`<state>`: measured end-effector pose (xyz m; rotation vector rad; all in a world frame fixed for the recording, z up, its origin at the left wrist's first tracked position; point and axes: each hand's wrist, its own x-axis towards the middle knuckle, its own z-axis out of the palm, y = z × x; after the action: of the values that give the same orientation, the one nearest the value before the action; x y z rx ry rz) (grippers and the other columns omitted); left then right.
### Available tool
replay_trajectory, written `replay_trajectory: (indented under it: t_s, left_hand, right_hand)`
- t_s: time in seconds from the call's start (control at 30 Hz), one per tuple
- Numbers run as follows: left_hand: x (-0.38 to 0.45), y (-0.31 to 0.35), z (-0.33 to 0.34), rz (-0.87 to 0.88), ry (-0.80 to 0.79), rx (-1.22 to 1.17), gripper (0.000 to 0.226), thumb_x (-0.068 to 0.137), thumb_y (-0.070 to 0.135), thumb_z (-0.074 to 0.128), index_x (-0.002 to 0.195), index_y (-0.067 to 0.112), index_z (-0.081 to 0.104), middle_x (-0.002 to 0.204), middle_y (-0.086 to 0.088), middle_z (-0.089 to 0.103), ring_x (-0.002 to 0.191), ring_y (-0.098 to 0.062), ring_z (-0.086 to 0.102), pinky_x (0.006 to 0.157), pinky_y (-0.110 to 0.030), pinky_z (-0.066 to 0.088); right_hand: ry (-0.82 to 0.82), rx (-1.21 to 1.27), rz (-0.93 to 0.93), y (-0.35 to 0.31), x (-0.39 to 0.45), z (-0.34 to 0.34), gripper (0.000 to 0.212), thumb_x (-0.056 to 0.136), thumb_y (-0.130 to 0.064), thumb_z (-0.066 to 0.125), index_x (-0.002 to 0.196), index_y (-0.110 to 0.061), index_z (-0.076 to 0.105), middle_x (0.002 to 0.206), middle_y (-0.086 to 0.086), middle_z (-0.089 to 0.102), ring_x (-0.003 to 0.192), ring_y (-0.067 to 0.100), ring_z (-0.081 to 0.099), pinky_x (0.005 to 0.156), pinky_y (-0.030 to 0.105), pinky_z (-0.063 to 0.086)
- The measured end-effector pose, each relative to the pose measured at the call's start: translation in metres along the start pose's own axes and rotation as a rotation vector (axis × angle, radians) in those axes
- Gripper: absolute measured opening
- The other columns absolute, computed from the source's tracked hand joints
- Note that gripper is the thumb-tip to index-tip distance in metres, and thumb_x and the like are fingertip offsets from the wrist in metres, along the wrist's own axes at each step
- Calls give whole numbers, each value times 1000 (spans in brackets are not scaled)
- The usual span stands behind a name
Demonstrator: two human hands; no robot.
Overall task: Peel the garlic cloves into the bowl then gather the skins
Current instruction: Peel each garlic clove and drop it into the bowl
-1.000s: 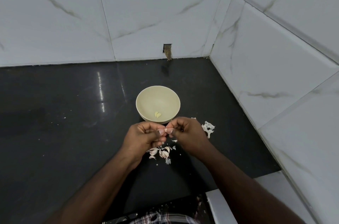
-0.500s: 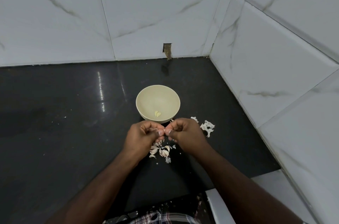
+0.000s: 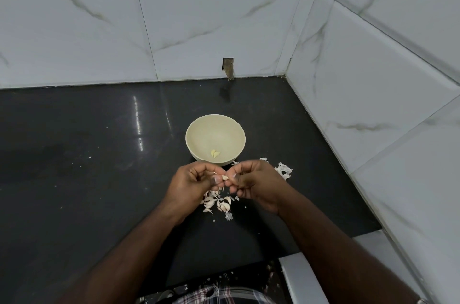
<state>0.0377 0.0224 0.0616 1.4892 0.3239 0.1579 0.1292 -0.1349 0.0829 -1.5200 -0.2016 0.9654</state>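
Observation:
A cream bowl [image 3: 199,129] stands on the black counter [image 3: 87,166] with two peeled garlic cloves [image 3: 215,153] at its bottom. Just in front of it, my left hand [image 3: 191,185] and my right hand [image 3: 254,184] meet fingertip to fingertip, both pinching one small garlic clove [image 3: 225,177] above the counter. Below the hands lies a loose pile of unpeeled cloves and skins [image 3: 219,202]. More white skins [image 3: 283,170] lie to the right of my right hand.
White marble-look tiled walls close the counter at the back and on the right, forming a corner. A small notch [image 3: 228,68] is cut in the back wall's base. A white ledge [image 3: 301,278] sits at the counter's front right edge.
Both hands stay joined on the clove with only small finger shifts. The bowl and skins have not moved.

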Motion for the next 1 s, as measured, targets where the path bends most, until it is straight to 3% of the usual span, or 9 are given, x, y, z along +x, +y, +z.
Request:
replay_trajectory:
  t_s: [0.27, 0.5, 0.6, 0.8, 1.0]
  left_hand:
    - [3, 0, -2, -67, 24, -160, 20, 87, -11, 65, 100, 3, 57, 72, -13, 71, 65, -19, 69, 59, -24, 55]
    - [3, -1, -3, -94, 24, -154, 18, 88, -10, 65, 102, 3, 66, 72, -13, 71, 65, -19, 68, 60, -26, 56]
    - [3, -2, -5, -109, 33, -188, 19, 89, -8, 64, 106, 1, 66, 75, -14, 72, 66, -18, 68, 61, -25, 57]
    - [4, -2, -6, -130, 26, -191, 21, 89, -5, 65, 108, 1, 69, 81, -16, 73, 68, -17, 68, 63, -23, 57]
    - [4, -6, -5, -139, 16, -187, 21, 89, -2, 67, 109, 2, 71, 81, -14, 73, 70, -18, 68, 64, -24, 56]
  right_hand:
    - [-14, -302, -254, 4, 2, 0, 17, 94, 4, 60, 89, -10, 69, 65, -6, 67, 63, 6, 60, 61, 22, 49]
    - [-9, -353, -286, 10, 5, -1, 8, 91, -7, 61, 91, -5, 69, 75, 7, 67, 68, 12, 61, 64, 26, 50]
    - [-40, -282, -277, 8, 4, 0, 17, 85, -15, 59, 94, -7, 70, 80, 8, 68, 71, 13, 61, 63, 23, 49]
    - [-30, -314, -322, 9, 4, 0, 10, 93, -3, 66, 90, -10, 72, 71, 1, 68, 67, 13, 61, 68, 32, 52]
    - [10, -368, -295, 9, 3, 2, 9, 95, -5, 61, 90, -6, 67, 71, 5, 66, 65, 10, 59, 61, 20, 49]
